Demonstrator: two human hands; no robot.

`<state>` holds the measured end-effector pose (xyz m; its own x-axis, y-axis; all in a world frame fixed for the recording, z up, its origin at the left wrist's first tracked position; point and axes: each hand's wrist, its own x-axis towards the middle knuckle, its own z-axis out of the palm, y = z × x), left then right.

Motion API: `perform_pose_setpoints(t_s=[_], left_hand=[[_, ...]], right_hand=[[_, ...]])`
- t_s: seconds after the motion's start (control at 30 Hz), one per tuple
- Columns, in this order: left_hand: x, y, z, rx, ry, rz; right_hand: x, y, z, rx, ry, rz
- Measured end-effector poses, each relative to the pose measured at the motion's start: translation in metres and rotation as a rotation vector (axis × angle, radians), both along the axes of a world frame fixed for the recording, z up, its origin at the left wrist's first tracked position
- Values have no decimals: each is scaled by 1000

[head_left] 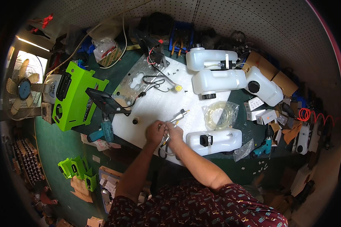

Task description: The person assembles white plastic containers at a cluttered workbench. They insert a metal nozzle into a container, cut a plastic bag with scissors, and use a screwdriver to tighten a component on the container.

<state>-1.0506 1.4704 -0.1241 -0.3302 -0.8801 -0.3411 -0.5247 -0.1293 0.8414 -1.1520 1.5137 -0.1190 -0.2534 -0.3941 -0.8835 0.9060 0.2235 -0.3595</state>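
My left hand (pixel 154 133) and my right hand (pixel 174 134) meet above the white foam sheet (pixel 132 132), fingers closed. From between them a slim silver metal cylinder (pixel 179 115) with a brass-coloured tip slants up to the right. My right hand grips its lower end, while what my left fingers pinch is too small to make out. Below the hands hang a thin cable and a small dark and yellow piece, partly hidden by my wrists. A small dark round cap (pixel 135 121) stands left of my left hand. Right of my right hand lies a white plastic tank (pixel 219 141).
Several more white tanks (pixel 216 81) stand at the back right, near bagged clear tubing (pixel 220 115). A metal plate (pixel 130 81) with cables and a green housing (pixel 74 100) are at left. Teal drills (pixel 107 128) lie at the bench edges. A fan (pixel 24 89) stands far left.
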Motion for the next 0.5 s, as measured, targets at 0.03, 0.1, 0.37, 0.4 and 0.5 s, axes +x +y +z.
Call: perform_pose_setpoints(t_s=[0.03,0.1,0.37,0.4,0.5], left_hand=[[0,-1,0,-34,-34,-23],[-1,-2,-1,-4,-85,-35],[23,-13,14,187,12,-101],[29,-14,16,190,-38,-103],[38,-18,21,63,-74,-170]], right_hand=[[-2,2,0,-11,-15,4],[-4,4,0,-26,-34,10],[-4,8,-4,-20,8,32],[-5,8,-5,-40,-3,31],[-5,8,-6,-49,2,27]])
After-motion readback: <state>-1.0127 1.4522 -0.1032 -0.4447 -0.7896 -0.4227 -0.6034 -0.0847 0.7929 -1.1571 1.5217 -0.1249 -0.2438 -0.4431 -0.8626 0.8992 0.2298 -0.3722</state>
